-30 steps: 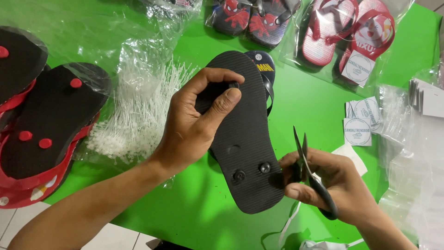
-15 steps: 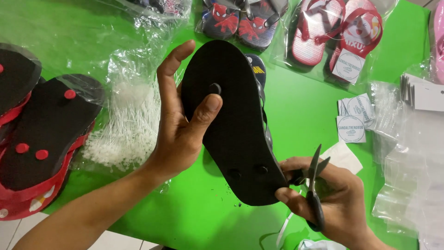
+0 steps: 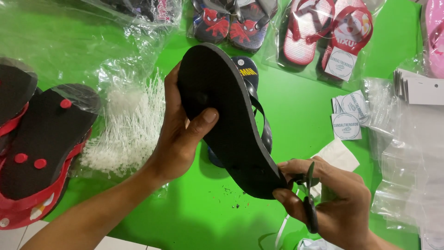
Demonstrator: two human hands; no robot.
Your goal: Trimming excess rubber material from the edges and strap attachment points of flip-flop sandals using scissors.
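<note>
Black flip-flop (image 3: 226, 120), sole up, sits pinched between left hand (image 3: 178, 134) thumb and fingers, clear green table (image 3: 300, 111) beneath. Right hand (image 3: 333, 203) fingers, curled around scissors (image 3: 309, 199), touch its heel edge.

ties (image 3: 125, 134) left of sandal (image 3: 226, 120), scissors (image 3: 309, 199) right

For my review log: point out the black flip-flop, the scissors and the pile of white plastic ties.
black flip-flop (image 3: 222, 106), head view, middle of sole
scissors (image 3: 310, 210), head view, handle
white plastic ties (image 3: 129, 129), head view, pile's middle

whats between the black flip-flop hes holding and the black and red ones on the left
The left hand gripping the black flip-flop, then a heap of white plastic ties, in the head view.
</note>
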